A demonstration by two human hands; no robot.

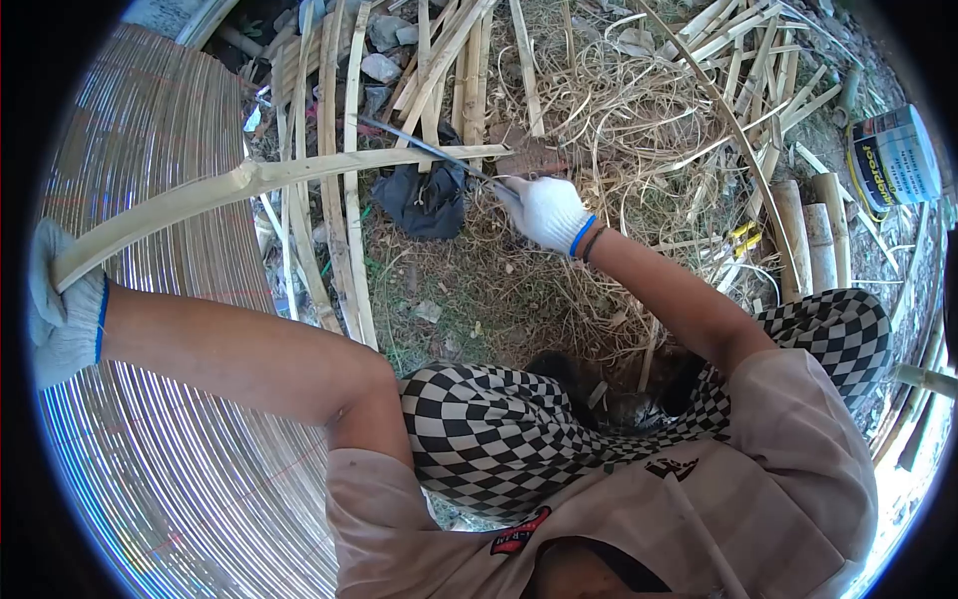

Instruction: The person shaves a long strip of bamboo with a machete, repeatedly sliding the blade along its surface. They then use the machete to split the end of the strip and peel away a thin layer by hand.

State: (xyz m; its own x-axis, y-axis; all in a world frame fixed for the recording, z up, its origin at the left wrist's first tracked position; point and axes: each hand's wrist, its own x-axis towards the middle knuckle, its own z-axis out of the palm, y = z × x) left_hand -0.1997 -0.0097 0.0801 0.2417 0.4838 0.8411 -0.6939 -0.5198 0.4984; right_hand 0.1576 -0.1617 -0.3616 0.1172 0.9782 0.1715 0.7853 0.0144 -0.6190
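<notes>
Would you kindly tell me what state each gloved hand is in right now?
Left hand: closed around one end of a bamboo strip.
Right hand: closed, holding a long-bladed knife.

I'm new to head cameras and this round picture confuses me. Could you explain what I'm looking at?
There is no machine here, just two gloved hands. The one picture comes from a camera worn on the person's head, looking forward and down; that is why their shirt shows at the bottom.

The left hand, at the far left, holds one end of a long strip. The right hand holds a thin blade that crosses the strip near its other end.

On the ground lie curly shavings and a black bag. A slatted mat fills the left side; a bucket is at the right.
</notes>
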